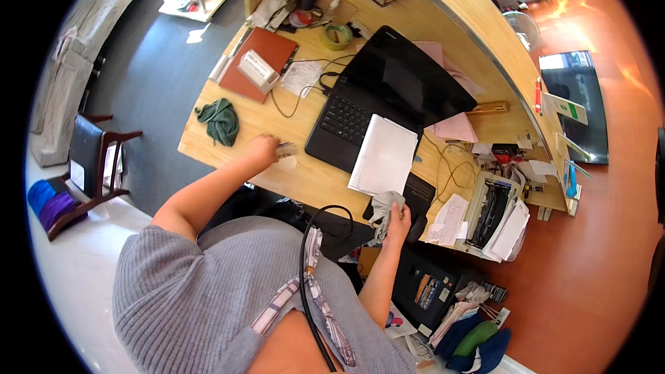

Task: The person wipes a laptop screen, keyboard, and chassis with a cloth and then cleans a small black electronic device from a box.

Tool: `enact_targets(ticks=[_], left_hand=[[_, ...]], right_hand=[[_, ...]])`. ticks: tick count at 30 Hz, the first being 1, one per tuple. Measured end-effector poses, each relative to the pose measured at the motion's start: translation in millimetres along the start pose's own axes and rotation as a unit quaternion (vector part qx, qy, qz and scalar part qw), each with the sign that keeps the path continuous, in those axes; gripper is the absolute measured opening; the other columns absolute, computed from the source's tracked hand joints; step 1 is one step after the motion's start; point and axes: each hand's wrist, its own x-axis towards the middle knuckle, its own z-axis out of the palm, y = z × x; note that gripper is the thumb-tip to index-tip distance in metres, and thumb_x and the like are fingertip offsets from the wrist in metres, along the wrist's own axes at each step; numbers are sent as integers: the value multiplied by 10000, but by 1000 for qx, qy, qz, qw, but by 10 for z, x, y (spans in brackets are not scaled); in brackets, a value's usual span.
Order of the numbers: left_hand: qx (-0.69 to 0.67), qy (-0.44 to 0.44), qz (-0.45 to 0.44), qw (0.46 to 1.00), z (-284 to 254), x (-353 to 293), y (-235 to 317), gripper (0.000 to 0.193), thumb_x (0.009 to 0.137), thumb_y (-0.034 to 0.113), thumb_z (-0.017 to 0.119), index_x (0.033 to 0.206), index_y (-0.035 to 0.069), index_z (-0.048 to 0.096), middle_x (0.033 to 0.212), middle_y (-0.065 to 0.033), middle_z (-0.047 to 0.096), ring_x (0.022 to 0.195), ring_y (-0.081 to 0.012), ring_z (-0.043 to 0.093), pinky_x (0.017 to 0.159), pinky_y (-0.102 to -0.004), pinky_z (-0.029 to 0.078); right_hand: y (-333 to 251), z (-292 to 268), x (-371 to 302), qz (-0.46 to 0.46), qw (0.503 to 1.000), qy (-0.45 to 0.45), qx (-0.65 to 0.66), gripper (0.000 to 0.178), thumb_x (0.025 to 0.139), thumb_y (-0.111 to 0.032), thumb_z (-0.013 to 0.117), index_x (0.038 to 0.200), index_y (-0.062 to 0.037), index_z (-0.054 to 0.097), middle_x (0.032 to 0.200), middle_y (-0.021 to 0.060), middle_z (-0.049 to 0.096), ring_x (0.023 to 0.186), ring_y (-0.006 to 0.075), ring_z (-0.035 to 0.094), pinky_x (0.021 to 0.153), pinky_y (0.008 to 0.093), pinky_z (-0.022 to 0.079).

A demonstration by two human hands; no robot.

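Note:
My left hand (262, 151) is closed near the front edge of the wooden desk (256, 125). From its fingers sticks out a small thing with thin dark stripes (285, 149), too small to name. A pale, paper-like piece (287, 163) lies just below it. To the left of this hand rests a crumpled dark green cloth (219, 122). My right hand (397, 223) grips a bunched grey cloth (383, 210) at the desk's front edge, below an open lined notebook (385, 156). The notebook partly covers the keyboard of an open black laptop (346, 121).
A white box (258, 70) sits on a reddish-brown folder (249, 55) at the back left. Rolls of tape (337, 36) and cables lie along the partition. A printer (488, 215) stands at the right. Beyond the desk's left side is a dark wooden chair (104, 159).

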Motion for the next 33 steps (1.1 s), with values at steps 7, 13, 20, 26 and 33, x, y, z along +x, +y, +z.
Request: enact_targets(ticks=[7, 13, 20, 26, 33], left_hand=[[-484, -54, -56, 871, -432, 421, 396, 269, 813, 97, 731, 1047, 9, 632, 867, -30, 663, 751, -114, 628, 623, -277, 516], [-566, -112, -3, 817, -581, 1010, 1298, 307, 835, 120, 722, 1106, 49, 597, 926, -33, 676, 764, -118, 649, 613, -248, 526], [-547, -168, 25, 820, -328, 1291, 1927, 258, 872, 132, 672, 1113, 64, 609, 953, -33, 682, 770, -117, 650, 609, -225, 515], [-470, -195, 58, 859, -149, 1436, 2111, 253, 871, 132, 658, 1106, 47, 618, 942, -23, 675, 766, -102, 634, 601, -226, 511], [-391, -145, 13, 909, -449, 1619, 1792, 300, 957, 292, 553, 1076, 29, 636, 912, -36, 674, 751, -105, 628, 576, -241, 512]], right_hand=[[-432, 464, 72, -181, 805, -208, -525, 871, 752, -338, 761, 1481, -284, 289, 1513, 253, 202, 984, 388, 641, 795, 385, 542], [-369, 383, -20, -85, 744, -258, -611, 926, 721, -387, 765, 1498, -333, 264, 1548, 273, 99, 961, 367, 666, 775, 387, 554], [-1038, 24, 344, -110, 944, -187, -249, 702, 782, -332, 759, 1376, -76, 487, 1333, 210, 538, 1151, 276, 589, 925, 349, 473], [-910, 559, 1075, 72, 969, -215, 99, 426, 877, -281, 702, 1137, 46, 620, 989, 93, 681, 843, 155, 648, 767, 264, 499], [-776, 1333, 1399, 192, 895, -280, 290, 299, 906, -239, 659, 1047, 24, 648, 948, 74, 681, 824, 143, 651, 728, 271, 522]])
